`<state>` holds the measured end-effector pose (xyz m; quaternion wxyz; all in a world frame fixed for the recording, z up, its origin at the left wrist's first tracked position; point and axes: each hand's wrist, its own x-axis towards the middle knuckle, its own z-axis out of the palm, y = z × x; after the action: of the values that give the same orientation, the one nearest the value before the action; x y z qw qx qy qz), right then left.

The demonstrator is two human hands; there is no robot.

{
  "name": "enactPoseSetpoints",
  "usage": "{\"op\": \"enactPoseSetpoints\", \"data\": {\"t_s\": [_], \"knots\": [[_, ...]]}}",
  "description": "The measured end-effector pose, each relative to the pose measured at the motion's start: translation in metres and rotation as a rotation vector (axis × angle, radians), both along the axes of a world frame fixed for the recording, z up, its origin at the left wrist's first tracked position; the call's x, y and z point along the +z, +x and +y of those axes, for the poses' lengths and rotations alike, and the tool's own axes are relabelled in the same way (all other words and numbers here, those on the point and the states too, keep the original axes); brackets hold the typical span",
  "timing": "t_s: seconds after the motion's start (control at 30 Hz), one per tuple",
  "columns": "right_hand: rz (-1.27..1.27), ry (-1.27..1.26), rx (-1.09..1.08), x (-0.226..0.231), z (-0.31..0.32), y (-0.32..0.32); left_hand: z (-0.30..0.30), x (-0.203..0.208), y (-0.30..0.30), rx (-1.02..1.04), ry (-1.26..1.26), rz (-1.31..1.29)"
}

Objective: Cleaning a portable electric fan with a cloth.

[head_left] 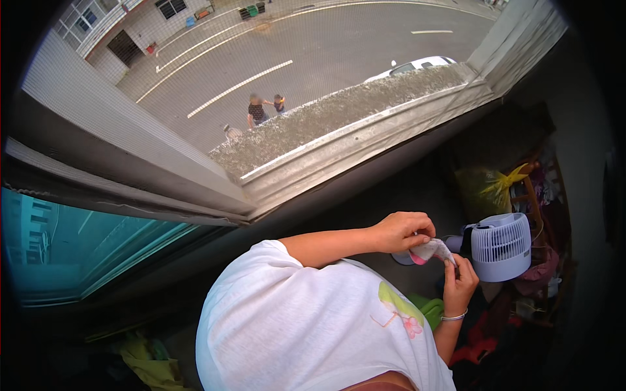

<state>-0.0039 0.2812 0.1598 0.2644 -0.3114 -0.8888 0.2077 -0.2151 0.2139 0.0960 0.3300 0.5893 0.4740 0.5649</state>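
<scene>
A small white piece of cloth (432, 250) with a pink edge is stretched between my two hands, in front of my white T-shirt (306, 319). My left hand (403, 231) is closed on its upper left end, thumb and fingers pinched together. At the lower right end, my right hand (460, 279) pinches the cloth between thumb and fingertips; a bracelet (454, 317) circles that wrist. The cloth is folded or bunched, so its full shape cannot be made out. Just right of both hands stands a pale electric fan (501, 247) with a slatted cage.
Ahead runs a window sill (365, 146), with a screen and a road (313, 58) beyond, where people walk far below. A yellow plastic bag (499, 186) hangs by a wooden frame (531, 195) behind the fan. Red cloth (479, 342) lies at lower right.
</scene>
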Motion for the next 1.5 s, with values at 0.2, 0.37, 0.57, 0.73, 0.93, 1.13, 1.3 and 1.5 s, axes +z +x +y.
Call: {"op": "enactPoseSetpoints", "data": {"t_s": [0.2, 0.37, 0.57, 0.73, 0.93, 1.13, 1.3, 1.5], "knots": [[-0.016, -0.014, 0.004, -0.003, -0.001, -0.003, -0.001, -0.005, 0.003, 0.014, -0.067, 0.057], [-0.018, -0.021, -0.002, -0.003, -0.002, -0.003, 0.000, -0.008, 0.005, 0.047, -0.027, 0.086], [-0.014, -0.036, -0.002, 0.000, -0.001, 0.002, 0.000, -0.004, -0.001, 0.104, 0.032, 0.087], [-0.025, -0.071, -0.009, 0.001, 0.000, 0.004, -0.002, -0.003, 0.000, 0.055, -0.016, 0.133], [-0.050, -0.056, 0.023, 0.000, 0.001, 0.006, 0.000, -0.003, -0.008, 0.042, 0.123, 0.279], [-0.059, -0.010, 0.016, 0.001, 0.000, -0.001, 0.002, -0.006, -0.009, 0.139, 0.174, 0.257], [-0.044, 0.023, 0.026, 0.004, -0.001, -0.004, -0.004, 0.001, -0.008, 0.013, -0.020, 0.241], [0.082, -0.134, 0.018, 0.005, -0.008, -0.010, 0.006, -0.023, -0.005, 0.009, 0.054, 0.212]]}}
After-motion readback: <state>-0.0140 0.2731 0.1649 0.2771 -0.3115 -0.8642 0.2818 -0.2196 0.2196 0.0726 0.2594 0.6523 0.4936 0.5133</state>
